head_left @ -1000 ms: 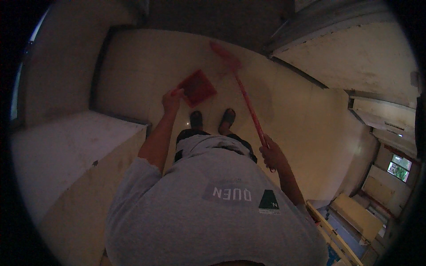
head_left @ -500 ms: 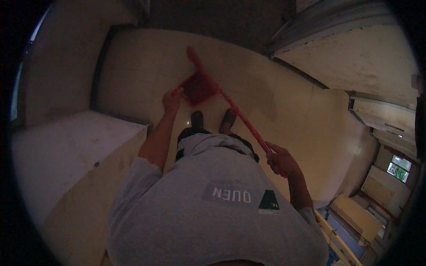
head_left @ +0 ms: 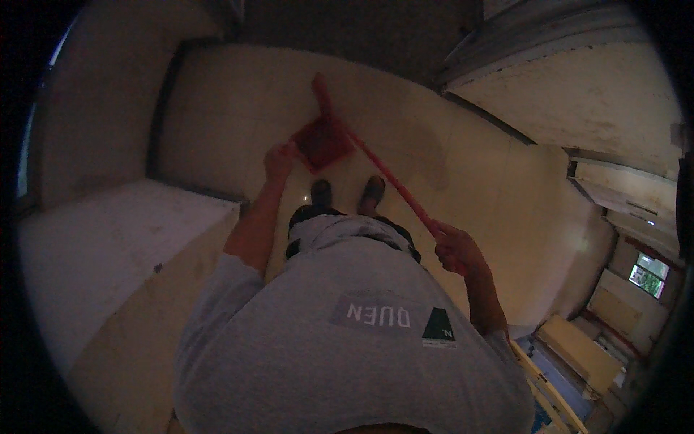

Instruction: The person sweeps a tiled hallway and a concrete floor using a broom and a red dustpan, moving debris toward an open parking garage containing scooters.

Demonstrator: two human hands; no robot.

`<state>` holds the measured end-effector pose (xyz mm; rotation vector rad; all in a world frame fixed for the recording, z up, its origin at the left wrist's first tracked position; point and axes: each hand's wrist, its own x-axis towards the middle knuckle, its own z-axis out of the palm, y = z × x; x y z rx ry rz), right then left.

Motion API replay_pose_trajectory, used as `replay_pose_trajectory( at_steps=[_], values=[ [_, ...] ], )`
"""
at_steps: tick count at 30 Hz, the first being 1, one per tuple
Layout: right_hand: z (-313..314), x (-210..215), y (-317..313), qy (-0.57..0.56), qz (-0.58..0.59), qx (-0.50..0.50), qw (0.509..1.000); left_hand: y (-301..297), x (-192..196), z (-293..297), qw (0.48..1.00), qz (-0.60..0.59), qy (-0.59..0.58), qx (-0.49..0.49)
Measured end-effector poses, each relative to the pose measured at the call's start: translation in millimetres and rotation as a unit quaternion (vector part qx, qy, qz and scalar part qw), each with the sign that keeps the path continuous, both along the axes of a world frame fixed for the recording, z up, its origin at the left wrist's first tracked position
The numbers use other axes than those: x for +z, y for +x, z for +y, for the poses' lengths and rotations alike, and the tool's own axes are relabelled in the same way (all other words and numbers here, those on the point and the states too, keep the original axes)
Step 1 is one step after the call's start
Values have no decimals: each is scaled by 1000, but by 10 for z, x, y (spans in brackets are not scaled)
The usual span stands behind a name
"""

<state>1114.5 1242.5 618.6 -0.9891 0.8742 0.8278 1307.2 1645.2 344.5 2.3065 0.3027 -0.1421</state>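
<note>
My left hand (head_left: 280, 160) is closed around the handle end of a red dustpan (head_left: 318, 152), held in front of my feet. In my right hand (head_left: 460, 251) is the upper end of a long red broom (head_left: 394, 182), its fingers wrapped around the stick. The broom slants away to the left, passing over the dustpan's right side. Its red head (head_left: 322, 95) reaches beyond the pan's far edge, over the pale floor. Whether the head touches the floor cannot be made out in the dim light, nor can anything inside the pan.
Pale tiled floor (head_left: 491, 210) surrounds my dark shoes (head_left: 321, 193). A light-topped ledge (head_left: 116, 239) stands at left. A dark floor area (head_left: 354, 32) lies ahead, and a pale wall (head_left: 578, 94) rises at right. Behind on the right are yellow rails (head_left: 549, 387) and a window (head_left: 648, 275).
The broom head has shifted slightly right, and my right hand has moved a little forward with the stick. The dustpan and my left hand stay nearly in place.
</note>
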Motion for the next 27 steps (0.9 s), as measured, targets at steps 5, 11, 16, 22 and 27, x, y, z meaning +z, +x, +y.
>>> replay_pose_trajectory(
  at_steps=[5,11,16,22,27],
  values=[
    [120,239,-78,-196,1,62,979,-282,-192,463,990,-58,-129,7],
    [145,31,-203,-295,-2,69,953,-484,-145,855,999,-17,-16,38],
    [156,-143,-262,-212,49,29,976,-522,40,923,994,51,-42,86],
    [482,-182,-313,-139,20,80,987,-567,45,837,999,-20,-2,27],
    [621,-46,21,-37,17,37,999,-416,414,490,980,-7,-164,113]
  ],
)
